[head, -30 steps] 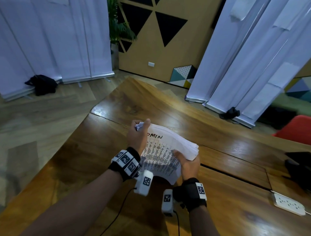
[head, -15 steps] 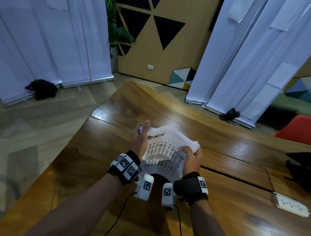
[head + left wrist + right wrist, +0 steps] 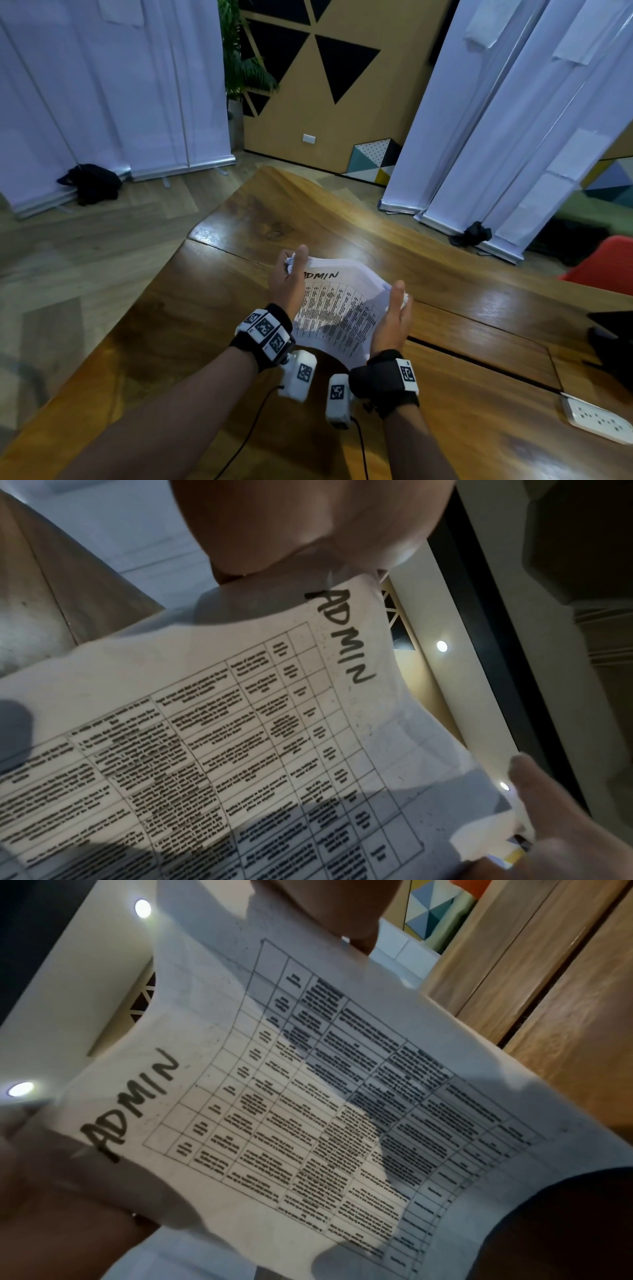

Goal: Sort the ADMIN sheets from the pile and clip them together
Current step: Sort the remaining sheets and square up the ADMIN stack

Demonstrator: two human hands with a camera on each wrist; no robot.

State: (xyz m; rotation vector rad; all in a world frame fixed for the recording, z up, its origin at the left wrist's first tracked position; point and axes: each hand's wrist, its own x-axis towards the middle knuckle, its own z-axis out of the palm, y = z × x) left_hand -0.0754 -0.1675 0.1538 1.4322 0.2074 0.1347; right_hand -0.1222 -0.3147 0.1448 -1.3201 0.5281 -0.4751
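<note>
I hold a stack of white printed sheets [image 3: 339, 308] above the wooden table [image 3: 171, 325], bowed upward; the top one bears a table of text and handwritten "ADMIN". My left hand [image 3: 294, 267] pinches the stack's top-left corner, thumb on top beside the "A". A small pale, shiny thing, perhaps a clip, shows at that corner under the thumb. My right hand [image 3: 399, 301] pinches the right edge, thumb on top and fingers beneath. The left wrist view shows the ADMIN sheet [image 3: 240, 723] close up, and the right wrist view shows the same sheet [image 3: 308, 1096] with my left hand at its corner.
A white power strip [image 3: 596, 419] lies on the table at the right, with a dark object [image 3: 613, 346] behind it at the frame edge. A red chair [image 3: 606, 267] stands past the table's right side. White banners stand on the floor beyond.
My right hand has slid along the stack's right edge away from me, toward the far corner, its thumb now straighter. The left hand keeps its pinch on the top-left corner.
</note>
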